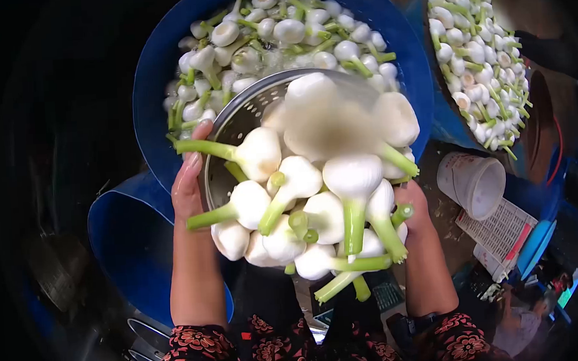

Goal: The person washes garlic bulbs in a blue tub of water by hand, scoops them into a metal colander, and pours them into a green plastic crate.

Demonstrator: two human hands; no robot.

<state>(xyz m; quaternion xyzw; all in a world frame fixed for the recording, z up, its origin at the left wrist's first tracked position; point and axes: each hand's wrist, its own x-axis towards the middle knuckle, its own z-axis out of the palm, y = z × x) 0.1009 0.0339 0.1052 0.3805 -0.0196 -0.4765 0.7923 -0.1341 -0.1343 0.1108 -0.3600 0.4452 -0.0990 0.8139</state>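
Observation:
A perforated metal colander (240, 112) heaped with garlic bulbs (300, 180) is held up close to me. The bulbs are white with short green stems, and several overhang the near rim. My left hand (189, 179) grips the colander's left side, its fingertips over the rim. On the right side my right hand (416, 203) supports it, mostly hidden behind the bulbs. Behind the colander stands a large blue tub (148, 90) with more garlic floating in water. A blurred patch covers some bulbs at the top of the heap.
A second blue container (439, 117) piled high with garlic stands at the far right. Left of me sits another blue tub (125, 235). To the right are a white bucket (472, 182), a printed sack (497, 231) and a light-blue lid (538, 249). Another person (516, 329) appears at lower right.

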